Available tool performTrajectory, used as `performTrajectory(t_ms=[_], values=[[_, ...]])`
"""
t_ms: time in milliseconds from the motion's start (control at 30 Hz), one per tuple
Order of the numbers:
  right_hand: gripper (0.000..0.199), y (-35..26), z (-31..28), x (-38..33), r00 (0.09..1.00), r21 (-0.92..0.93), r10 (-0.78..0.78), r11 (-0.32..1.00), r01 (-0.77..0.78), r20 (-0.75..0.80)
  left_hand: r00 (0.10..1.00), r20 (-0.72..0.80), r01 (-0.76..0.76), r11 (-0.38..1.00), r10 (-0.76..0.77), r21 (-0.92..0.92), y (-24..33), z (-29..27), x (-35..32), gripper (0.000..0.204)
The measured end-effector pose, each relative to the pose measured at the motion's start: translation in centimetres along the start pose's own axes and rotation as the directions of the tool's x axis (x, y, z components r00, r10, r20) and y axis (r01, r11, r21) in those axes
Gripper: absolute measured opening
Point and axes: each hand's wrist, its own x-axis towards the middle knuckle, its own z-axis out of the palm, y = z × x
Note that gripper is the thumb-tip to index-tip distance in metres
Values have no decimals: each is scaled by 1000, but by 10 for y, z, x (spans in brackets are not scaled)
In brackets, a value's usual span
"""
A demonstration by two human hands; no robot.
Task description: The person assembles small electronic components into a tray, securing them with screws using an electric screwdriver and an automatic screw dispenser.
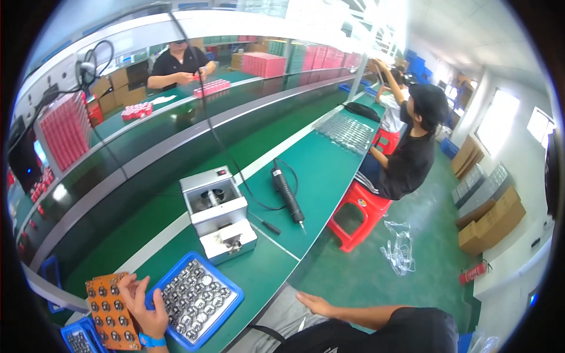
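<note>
My left hand point(144, 310), with a blue band at its wrist, is at the right edge of an orange board point(108, 307). Its fingers are spread and slightly bent over the board, with the thumb apart; I see nothing held in them. Round metal parts sit in rows on the board. Right beside the hand, a blue tray point(234, 299) holds many similar shiny metal parts on a white bottom. My right hand point(315, 303) lies flat on my grey-clad thigh, fingers stretched out and nothing in it.
Beyond the tray stands a silver bench machine point(219, 215). A black electric screwdriver point(286, 193) lies on the green bench, its cable looping behind. Another blue tray point(82, 335) is at lower left. A person point(412, 141) sits on a red stool point(356, 215); another person point(179, 66) works across the line.
</note>
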Motion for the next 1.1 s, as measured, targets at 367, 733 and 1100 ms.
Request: performTrajectory(t_ms=[367, 733, 1100], values=[[39, 87, -101, -144, 968, -75, -4, 997, -15, -251, 977, -95, -205, 956, 189, -211, 43, 32, 4, 27], [34, 76, -100, -86, 877, -632, -459, 640, 437, 141, 986, -145, -100, 991, 87, -89, 15, -20, -38, 23], [35, 189, -121, -32, 971, -78, 24, 996, -44, -239, 986, -133, -116, 988, 103, -99, 13, -12, -26, 22]])
